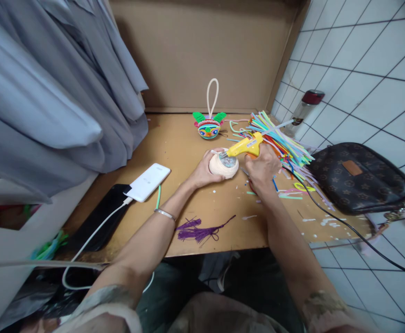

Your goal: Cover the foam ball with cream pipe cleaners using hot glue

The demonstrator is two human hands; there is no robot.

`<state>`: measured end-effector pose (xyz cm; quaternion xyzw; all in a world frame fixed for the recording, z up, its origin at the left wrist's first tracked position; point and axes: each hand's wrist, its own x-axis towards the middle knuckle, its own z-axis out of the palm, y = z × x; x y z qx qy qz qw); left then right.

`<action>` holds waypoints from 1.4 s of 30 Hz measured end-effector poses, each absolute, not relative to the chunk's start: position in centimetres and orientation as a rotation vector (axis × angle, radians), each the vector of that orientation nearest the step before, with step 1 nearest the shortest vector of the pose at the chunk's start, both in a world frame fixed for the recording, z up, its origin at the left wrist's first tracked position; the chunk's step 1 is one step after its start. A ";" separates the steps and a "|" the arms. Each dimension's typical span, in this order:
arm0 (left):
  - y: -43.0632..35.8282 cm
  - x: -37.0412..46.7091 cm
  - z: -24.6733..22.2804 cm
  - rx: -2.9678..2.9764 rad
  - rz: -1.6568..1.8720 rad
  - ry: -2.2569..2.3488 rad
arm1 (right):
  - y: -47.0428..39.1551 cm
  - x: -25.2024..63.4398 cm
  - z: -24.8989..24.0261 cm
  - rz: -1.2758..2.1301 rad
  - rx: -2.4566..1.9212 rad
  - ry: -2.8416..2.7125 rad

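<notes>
Round the ball [217,169] on the table [174,143], an ornament [209,129] stood at 11 o'clock, straws [282,136] crowded the gun hand at 2, a bag [362,185] sat at 3, tassels [199,231] lay at 7 and a white power bank [150,182] past 8. The left hand [202,171] was curled around the ball, grey patch upward, and the right hand [263,169] clamped on the glue gun [246,145], its long axis running 2 to 8, nozzle toward 8 at the patch (whether touching, I couldn't tell). The gun's label and the power bank's mark were too small to read.
</notes>
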<state>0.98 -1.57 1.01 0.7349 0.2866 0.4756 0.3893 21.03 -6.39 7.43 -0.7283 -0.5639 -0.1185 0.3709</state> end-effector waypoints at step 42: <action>-1.2 1.4 0.6 1.979 1.310 0.847 | -5.8 20.7 6.5 -0.298 -1.917 -1.422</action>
